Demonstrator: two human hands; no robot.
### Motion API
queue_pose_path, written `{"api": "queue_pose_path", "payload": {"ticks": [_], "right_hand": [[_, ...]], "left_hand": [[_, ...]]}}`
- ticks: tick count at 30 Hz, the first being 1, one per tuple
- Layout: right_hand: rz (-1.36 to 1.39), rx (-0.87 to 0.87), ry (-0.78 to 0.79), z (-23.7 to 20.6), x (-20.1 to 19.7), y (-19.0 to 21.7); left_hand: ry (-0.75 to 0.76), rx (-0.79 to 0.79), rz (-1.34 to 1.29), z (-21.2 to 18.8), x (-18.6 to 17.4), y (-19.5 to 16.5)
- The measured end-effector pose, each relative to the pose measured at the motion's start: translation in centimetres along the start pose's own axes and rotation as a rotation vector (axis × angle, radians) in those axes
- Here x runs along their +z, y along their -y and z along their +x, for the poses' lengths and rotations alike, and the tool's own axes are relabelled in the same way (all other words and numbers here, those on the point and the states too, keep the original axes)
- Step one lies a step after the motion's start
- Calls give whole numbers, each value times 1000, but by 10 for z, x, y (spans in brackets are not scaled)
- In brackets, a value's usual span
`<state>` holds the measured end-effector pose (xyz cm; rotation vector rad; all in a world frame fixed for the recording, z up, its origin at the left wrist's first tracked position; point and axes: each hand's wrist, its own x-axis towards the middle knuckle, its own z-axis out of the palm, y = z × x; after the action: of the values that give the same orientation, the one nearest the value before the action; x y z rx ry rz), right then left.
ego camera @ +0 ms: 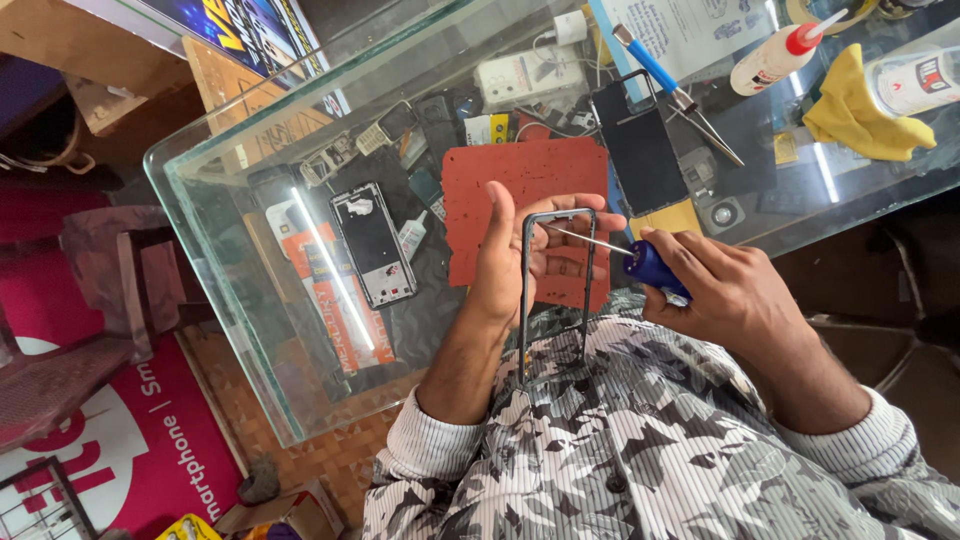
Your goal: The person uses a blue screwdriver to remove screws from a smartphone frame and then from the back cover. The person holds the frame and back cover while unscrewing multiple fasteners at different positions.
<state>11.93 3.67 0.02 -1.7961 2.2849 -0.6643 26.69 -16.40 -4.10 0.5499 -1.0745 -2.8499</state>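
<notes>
One thin grey rectangular phone frame (556,290), empty, upright above lap before glass table (250,300); gripped in closed left hand (520,262). One blue-handled screwdriver (640,262), clasped in right hand (735,295), tip at frame's upper edge. One red mat (490,185) behind.

**Camera setup: single head-worn view**

One view only is recorded, so no overlap with a second view is noted. The scene is seen from the person's head, aimed steeply downward over the patterned shirt (640,450) at the frame bottom. The left hand (520,255) and right hand (730,290) are imaged at close range, near centre. The glass table (240,290) is seen from above, running obliquely from upper right to lower left. The floor and a red mat (120,440) are caught at the left edge, farther off.
</notes>
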Motion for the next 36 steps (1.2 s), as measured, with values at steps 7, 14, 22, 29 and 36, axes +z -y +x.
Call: {"api": "queue_pose_path", "payload": {"ticks": [7, 14, 22, 29, 36], "right_hand": [[30, -36, -26, 3, -7, 0], [8, -14, -15, 9, -3, 6], [-16, -52, -7, 10, 3, 5], [-29, -40, 6, 8, 4, 7], [-29, -25, 5, 3, 2, 11]], "left_hand": [[-22, -6, 43, 3, 0, -3], [16, -16, 72, 4, -1, -2], [60, -5, -1, 2, -5, 0], [49, 0, 12, 1, -7, 1], [48, 9, 38, -4, -2, 4]]}}
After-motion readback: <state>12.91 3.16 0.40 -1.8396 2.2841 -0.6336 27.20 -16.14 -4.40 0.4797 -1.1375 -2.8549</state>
